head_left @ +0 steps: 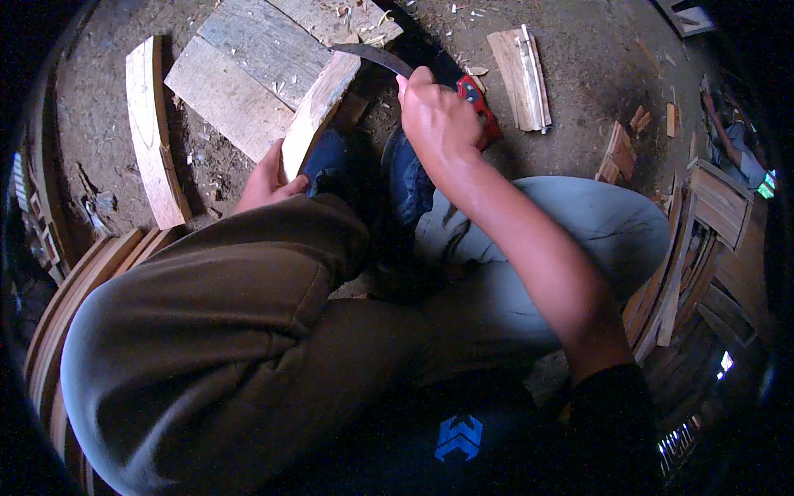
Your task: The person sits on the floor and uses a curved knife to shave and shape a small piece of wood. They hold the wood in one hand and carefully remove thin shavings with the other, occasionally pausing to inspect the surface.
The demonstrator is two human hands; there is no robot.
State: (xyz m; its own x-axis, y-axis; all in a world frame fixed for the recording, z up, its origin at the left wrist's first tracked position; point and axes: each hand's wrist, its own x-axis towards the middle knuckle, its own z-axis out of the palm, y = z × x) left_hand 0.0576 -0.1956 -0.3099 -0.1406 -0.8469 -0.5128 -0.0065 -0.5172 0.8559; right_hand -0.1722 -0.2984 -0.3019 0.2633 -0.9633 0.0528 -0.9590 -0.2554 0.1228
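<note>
My left hand [269,183] grips the near end of a pale wooden strip [318,116], with the thumb on its right side. The strip slants away from me, its far part over the right edge of a low board platform [248,50]. In my closed right hand [442,116] is a tool with a dark, curved blade [376,56]. Its blade points left, with the tip at the strip's far end; whether they touch I cannot tell. Just right of that hand shows a red piece with grey spots [481,112], perhaps the tool's handle, partly hidden by my fingers.
A curved wooden plank [151,132] lies on the dirt floor at left. Split wood pieces [519,78] lie right of my hands, with shavings scattered around. Long curved strips [70,302] are stacked by my left knee. More timber [682,256] and another person [740,153] are at far right.
</note>
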